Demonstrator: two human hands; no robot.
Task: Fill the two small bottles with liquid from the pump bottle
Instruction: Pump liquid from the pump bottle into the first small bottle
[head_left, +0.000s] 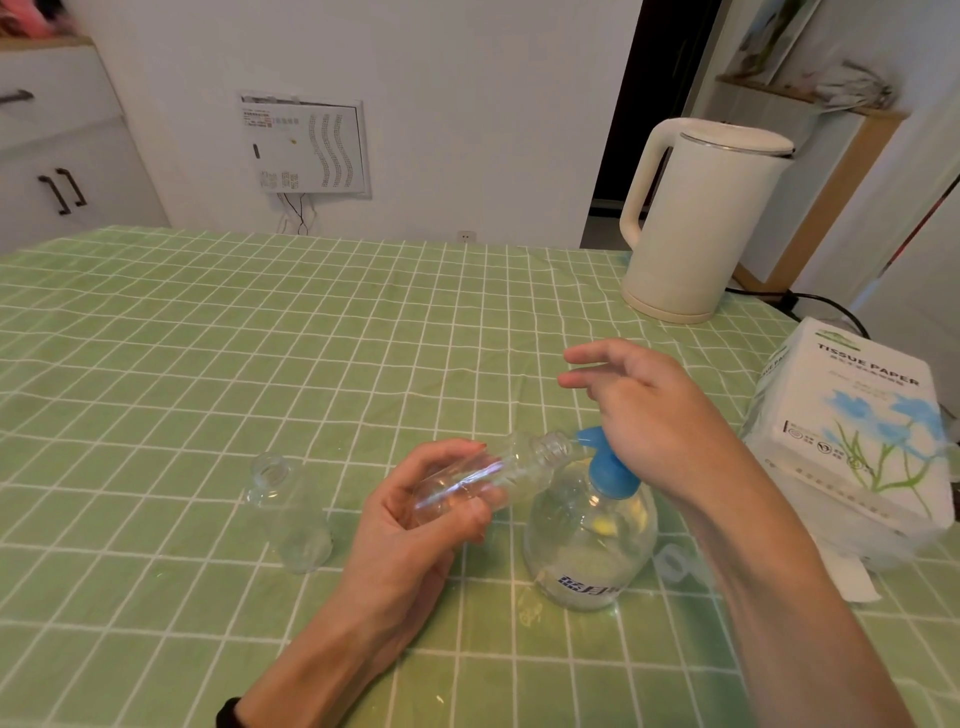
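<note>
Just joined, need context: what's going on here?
A person is filling bottles by hand. The left hand grips a small clear plastic bottle, tilted with its open mouth at the nozzle of the blue pump head on the round clear pump bottle. The right hand rests on that pump head, fingers straight. A second small clear bottle stands uncapped on the green checked tablecloth to the left, untouched.

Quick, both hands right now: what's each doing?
Left hand: grips the tilted small bottle.
Right hand: open, palm on the blue pump head.

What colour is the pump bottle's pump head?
Blue; the pump head shows best in the head view.
</note>
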